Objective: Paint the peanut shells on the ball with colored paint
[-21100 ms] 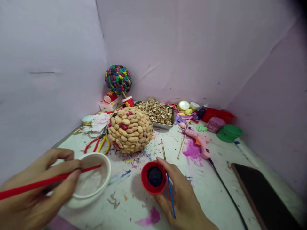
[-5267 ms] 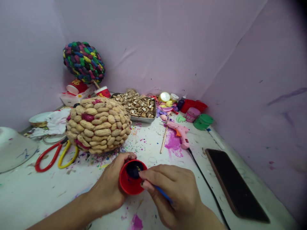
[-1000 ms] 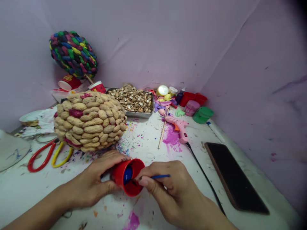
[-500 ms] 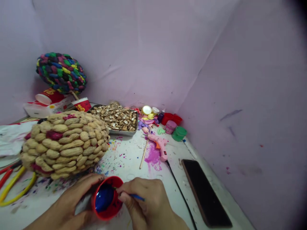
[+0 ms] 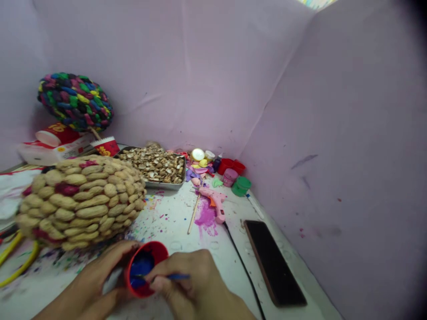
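My left hand (image 5: 100, 282) is wrapped round the left side of a red cup (image 5: 160, 252), which tilts toward me. Blue paint (image 5: 142, 265) lies inside it. In my right hand (image 5: 196, 280) I pinch a thin paintbrush (image 5: 178, 276) with a blue handle; its tip dips into the paint. Just behind my left hand rests a large oval form covered in peanuts in their shells (image 5: 90, 202). A few of those shells are painted magenta, the others bare.
Behind stand a metal tray of shells (image 5: 156, 166) and a multicoloured peanut-covered form (image 5: 76, 102) propped over red cups. A pink glue gun (image 5: 213, 202), its cord, a wooden stick (image 5: 195, 213), a green jar (image 5: 241, 186) and a phone (image 5: 275, 262) lie right. Yellow-handled pliers or scissors (image 5: 25, 262) sit left.
The brush has gone deeper into the cup, its tip moving left into the blue paint. My right hand has shifted left over the rim. The whole view has turned slightly right.
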Demonstrator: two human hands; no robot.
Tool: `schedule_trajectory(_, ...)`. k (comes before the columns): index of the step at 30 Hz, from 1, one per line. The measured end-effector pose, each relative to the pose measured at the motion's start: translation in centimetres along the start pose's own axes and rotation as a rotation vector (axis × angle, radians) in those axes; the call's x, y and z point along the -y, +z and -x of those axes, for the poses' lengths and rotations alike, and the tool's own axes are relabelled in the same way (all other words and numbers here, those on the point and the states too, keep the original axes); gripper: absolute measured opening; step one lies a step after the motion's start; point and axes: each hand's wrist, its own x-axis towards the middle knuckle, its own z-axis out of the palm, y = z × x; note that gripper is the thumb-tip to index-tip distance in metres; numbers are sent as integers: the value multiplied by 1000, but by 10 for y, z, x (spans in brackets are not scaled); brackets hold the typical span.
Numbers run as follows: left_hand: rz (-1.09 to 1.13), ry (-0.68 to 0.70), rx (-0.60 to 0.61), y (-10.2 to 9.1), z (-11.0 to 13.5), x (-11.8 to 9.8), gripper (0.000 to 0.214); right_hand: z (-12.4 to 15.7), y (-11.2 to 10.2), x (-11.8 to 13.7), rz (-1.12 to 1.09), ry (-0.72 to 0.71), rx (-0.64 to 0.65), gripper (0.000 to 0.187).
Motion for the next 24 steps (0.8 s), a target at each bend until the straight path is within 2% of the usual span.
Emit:
schedule_trajectory(2,50,45,80,-6,-5,-14,44,-2,-5,4,-65,-53,53,24)
schedule_trajectory(4,48,60,196,-11,-10,-26,41,-6,-8,5,5,-83,-11,24)
schedule_trajectory(5,41,35,211,-13,-12,-29,41,-7,-8,5,9,-95,-15,23)
schedule_trajectory(8,43,62,195,-14,-13,-32,48,-9,-7,4,-60,-66,52,21)
schedule_trajectory(11,58,119,232,-14,-12,-30,46,-9,-8,5,-64,-31,114,23)
schedule_trajectory(15,70,144,240,-13,-14,-29,42,-9,-11,4,38,-82,48,24)
schedule_trajectory(20,61,131,234,-13,-15,-30,44,-9,-13,8,-42,-40,105,25)
schedule_trajectory(24,46,119,240,-13,-15,-33,43,-8,-15,9,38,-108,55,22)
